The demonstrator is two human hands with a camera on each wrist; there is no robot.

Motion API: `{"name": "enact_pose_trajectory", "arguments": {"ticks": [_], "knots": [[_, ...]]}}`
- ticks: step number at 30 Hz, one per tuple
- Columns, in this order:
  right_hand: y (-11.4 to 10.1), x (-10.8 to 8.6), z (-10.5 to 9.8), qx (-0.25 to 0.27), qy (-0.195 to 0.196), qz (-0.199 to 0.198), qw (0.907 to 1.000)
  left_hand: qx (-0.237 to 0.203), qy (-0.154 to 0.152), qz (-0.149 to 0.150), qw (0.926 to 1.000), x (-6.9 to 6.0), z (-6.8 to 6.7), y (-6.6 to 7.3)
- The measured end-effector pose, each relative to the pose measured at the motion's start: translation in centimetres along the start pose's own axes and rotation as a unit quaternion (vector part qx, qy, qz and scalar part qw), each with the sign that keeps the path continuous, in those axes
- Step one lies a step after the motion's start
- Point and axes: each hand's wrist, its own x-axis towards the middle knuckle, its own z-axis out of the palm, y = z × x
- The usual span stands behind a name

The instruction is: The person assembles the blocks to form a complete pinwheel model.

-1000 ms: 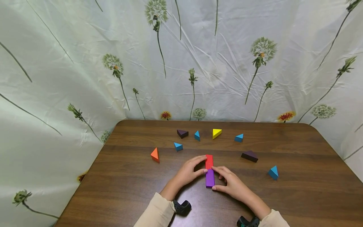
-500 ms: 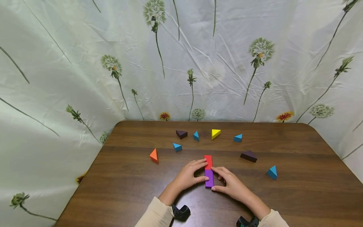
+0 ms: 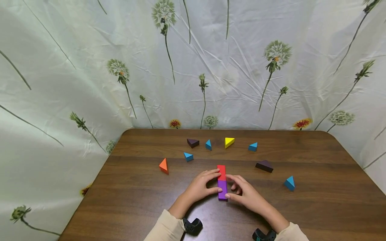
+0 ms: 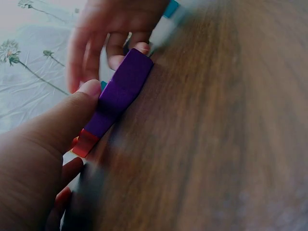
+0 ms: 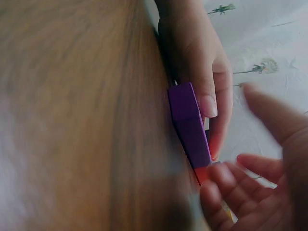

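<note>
A red block (image 3: 221,171) and a purple block (image 3: 222,194) lie end to end on the wooden table, the red one farther away. My left hand (image 3: 197,188) rests its fingertips on the red block and its thumb on the purple one. From the left wrist view, the thumb (image 4: 77,113) lies along the side of the purple block (image 4: 122,91). Just to the right of the pair is my right hand (image 3: 248,196), fingers loosely bent and holding nothing. In the right wrist view its thumb (image 5: 274,113) stands apart from the purple block.
Around the pair lie several triangular blocks: an orange one (image 3: 164,166) at left, a yellow one (image 3: 229,142) at the back, a dark one (image 3: 264,166) and a blue one (image 3: 290,183) at right. A flowered curtain (image 3: 193,67) hangs behind the table (image 3: 135,187).
My left thumb has slid from near the seam down onto the purple block. My right fingertips and thumb have shifted slightly away from me and loosened from the blocks' right side.
</note>
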Motion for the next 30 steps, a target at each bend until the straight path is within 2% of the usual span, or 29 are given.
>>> {"name": "enact_pose_trajectory", "arguments": {"ticks": [5,9,12,16,21,25,30], "knots": [[-1.1,0.0,-0.4,0.023,0.034,-0.023,0.9989,-0.001,-0.001,-0.003,1.0,0.0,0.0,0.0],[-2.1,-0.2,-1.1,-0.01,0.071,-0.071,0.9949,-0.002,-0.003,-0.004,1.0,0.0,0.1,-0.1],[-2.8,-0.5,-1.9,-0.044,0.1,-0.091,0.9898,-0.004,-0.003,-0.008,1.0,0.0,0.1,-0.1],[-3.3,-1.2,-3.1,-0.083,0.147,-0.108,0.9798,-0.003,0.0,-0.009,1.0,0.0,0.1,-0.1],[-3.4,-2.3,-4.8,-0.111,0.209,-0.133,0.9625,0.001,0.002,-0.001,1.0,0.0,0.1,-0.1],[-2.9,-3.3,-6.0,-0.122,0.24,-0.125,0.955,0.002,0.0,-0.001,1.0,0.0,0.1,-0.1],[-1.3,-4.4,-7.5,-0.136,0.283,-0.128,0.9408,0.001,-0.004,-0.009,1.0,0.0,0.0,0.0]]}}
